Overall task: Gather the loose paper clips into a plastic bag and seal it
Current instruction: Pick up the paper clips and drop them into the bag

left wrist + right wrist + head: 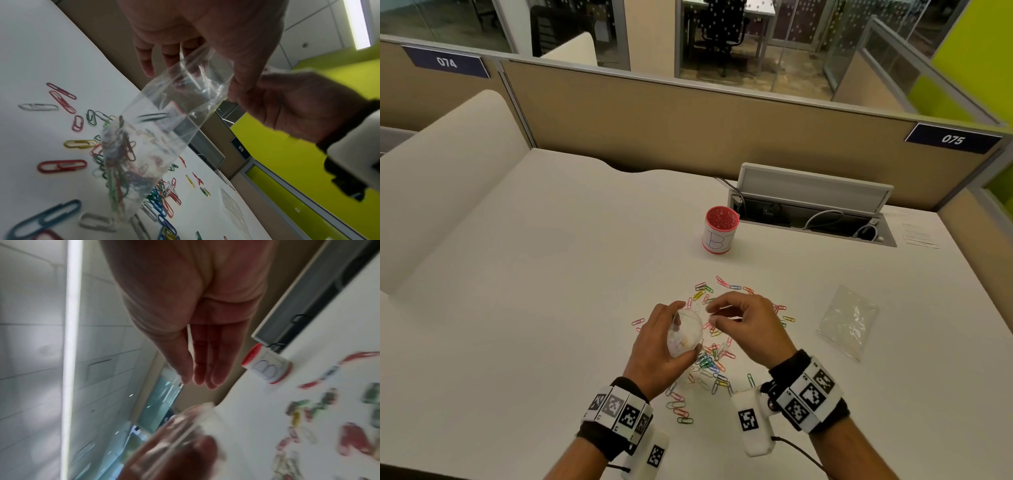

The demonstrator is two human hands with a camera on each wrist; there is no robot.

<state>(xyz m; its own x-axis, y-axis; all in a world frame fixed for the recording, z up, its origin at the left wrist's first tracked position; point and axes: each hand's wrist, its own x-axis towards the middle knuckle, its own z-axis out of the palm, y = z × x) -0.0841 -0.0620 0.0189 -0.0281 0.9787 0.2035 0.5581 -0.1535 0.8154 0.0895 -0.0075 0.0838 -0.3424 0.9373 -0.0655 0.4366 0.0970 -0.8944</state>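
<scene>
While the left hand (664,346) grips a small clear plastic bag (686,331) above the white bench (551,274), its thumb and fingers curled round the bag's upper part, the right hand (748,329) is just to the right of the bag's mouth with fingers and thumb bent toward each other; whether it pinches the bag's rim or a clip I cannot tell. From the left wrist view the bag (156,138) hangs open, with a bunch of coloured clips gathered in its lower end (mostly green, red and blue). Loose coloured paper clips (714,359) lie scattered on the bench under and around both hands. Farther off stands a red cup with a white paper label (720,230). A flat stack of clear plastic bags (847,320) lies well to the right.
</scene>
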